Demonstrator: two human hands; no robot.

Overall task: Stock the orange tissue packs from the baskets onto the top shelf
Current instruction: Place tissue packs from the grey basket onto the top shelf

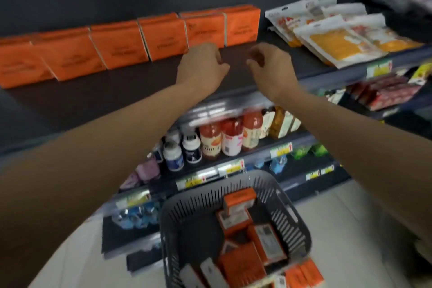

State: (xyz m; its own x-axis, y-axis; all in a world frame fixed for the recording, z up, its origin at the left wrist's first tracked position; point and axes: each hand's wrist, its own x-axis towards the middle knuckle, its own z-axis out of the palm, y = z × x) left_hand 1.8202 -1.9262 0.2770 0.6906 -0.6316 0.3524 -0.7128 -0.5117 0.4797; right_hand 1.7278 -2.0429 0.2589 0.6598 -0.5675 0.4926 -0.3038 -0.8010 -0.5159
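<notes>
both hands (236, 63) hover over bare top shelf (140, 91) front.

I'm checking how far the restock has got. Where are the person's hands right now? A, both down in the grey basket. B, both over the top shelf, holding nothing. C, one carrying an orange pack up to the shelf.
B: the left hand and right hand hover empty over the top shelf, just in front of the row of orange tissue packs; the basket sits below, untouched.
</notes>
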